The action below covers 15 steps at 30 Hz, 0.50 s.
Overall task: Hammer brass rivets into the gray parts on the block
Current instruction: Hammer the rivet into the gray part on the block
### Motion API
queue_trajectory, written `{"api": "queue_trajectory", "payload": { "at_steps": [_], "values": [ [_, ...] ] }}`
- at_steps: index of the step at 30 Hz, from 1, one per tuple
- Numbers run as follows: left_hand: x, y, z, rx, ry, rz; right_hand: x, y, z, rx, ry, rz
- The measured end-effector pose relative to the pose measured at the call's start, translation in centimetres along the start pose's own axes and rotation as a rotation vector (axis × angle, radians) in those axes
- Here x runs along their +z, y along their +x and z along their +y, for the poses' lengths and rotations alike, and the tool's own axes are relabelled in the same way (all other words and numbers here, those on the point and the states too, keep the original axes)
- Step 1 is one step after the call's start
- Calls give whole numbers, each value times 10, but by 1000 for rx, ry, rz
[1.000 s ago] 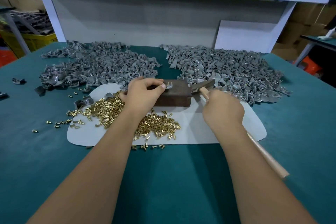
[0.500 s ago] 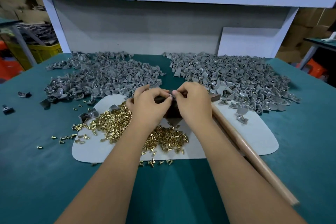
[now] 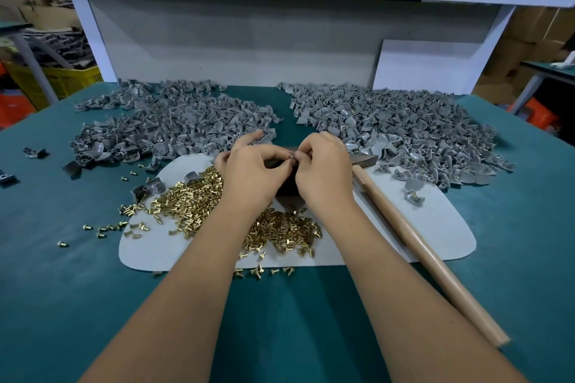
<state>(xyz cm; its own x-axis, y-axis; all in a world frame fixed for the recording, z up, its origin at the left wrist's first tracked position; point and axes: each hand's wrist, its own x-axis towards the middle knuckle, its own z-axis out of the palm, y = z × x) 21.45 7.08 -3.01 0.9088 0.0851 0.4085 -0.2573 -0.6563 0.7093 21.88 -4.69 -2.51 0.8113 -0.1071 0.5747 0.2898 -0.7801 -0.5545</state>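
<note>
Nearest us, loose brass rivets (image 3: 199, 205) lie heaped on the bench (image 3: 93, 305): small, hard, likely slippery. Our left hand (image 3: 252, 174) and right hand (image 3: 323, 171) pinch a light, stiff gray part (image 3: 293, 155) by its edges above the block (image 3: 287, 188).
</note>
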Motion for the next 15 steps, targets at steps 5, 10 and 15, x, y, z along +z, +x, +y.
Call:
{"api": "queue_trajectory", "payload": {
  "at_steps": [5, 10, 15],
  "values": [
    [0, 0, 0, -22, 0, -8, 1, -1, 2, -39, 12, -1],
    [1, 1, 1, -27, 1, -3, 4, -2, 4, -77, -20, 13],
    [2, 1, 2, -35, 5, -16, 4, -3, 4, -89, -38, 12]
  ]
}}
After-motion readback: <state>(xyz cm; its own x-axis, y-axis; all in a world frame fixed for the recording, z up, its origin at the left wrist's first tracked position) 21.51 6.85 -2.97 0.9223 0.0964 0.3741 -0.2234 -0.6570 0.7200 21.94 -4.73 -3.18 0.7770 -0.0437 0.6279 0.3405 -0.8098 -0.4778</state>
